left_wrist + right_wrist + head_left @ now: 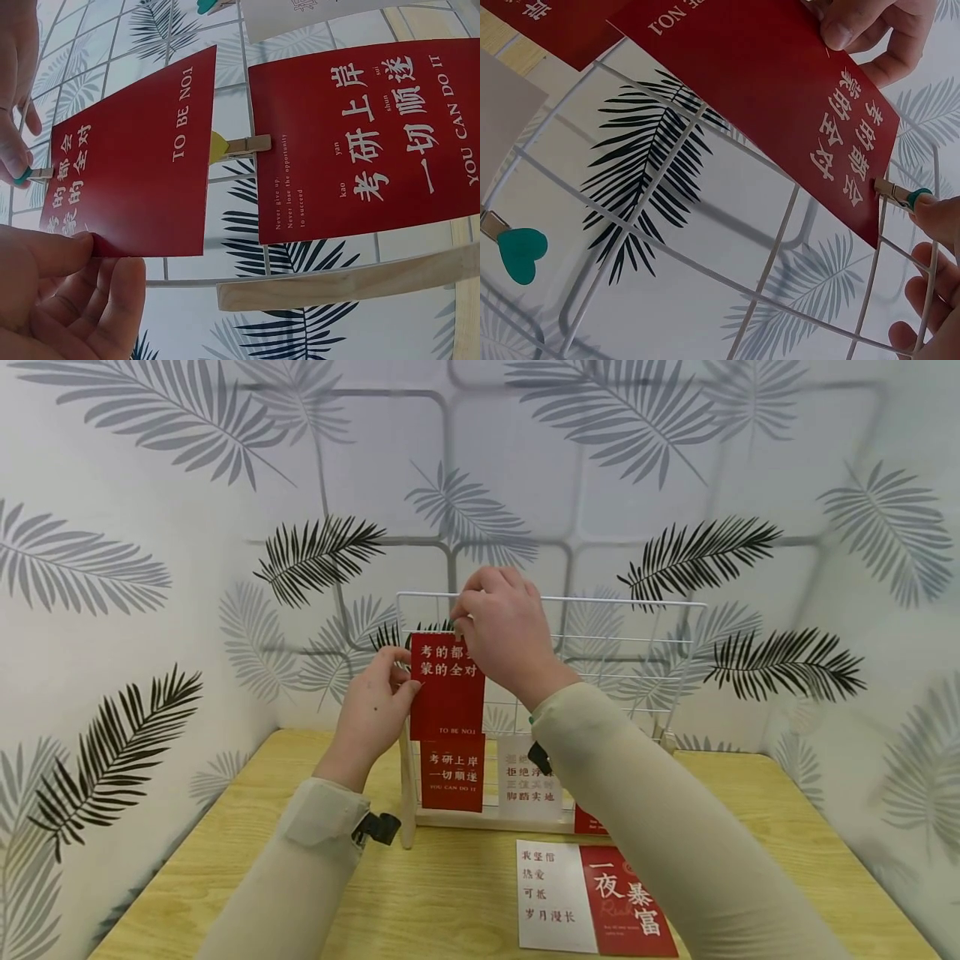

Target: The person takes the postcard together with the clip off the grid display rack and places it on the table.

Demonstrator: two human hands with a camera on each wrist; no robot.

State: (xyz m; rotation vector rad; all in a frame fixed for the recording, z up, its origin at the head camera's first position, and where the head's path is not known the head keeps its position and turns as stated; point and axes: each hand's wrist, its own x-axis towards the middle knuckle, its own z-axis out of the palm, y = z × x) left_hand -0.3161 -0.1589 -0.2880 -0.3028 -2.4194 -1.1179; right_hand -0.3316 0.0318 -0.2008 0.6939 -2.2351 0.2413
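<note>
My left hand (371,710) pinches the left edge of a red card (447,706) with white lettering, thumb in front and fingers behind. The card stands upright against a white wire grid rack (637,602), near its upper left corner. At the card's top edge my right hand (506,622) pinches a small wooden clothespin (892,191) with a teal end. In the right wrist view the clothespin's jaws overlap the card's edge and a grid wire. Right below hangs another red card (452,792), with a yellow-ended clothespin (247,145) at its top.
A white card (525,810) hangs beside the lower red one, with a clothespin with a teal heart (523,255) above it. Partly behind my right forearm is another red card (588,822). On the wooden table (435,893) lie a white card (551,928) and a red card (615,935).
</note>
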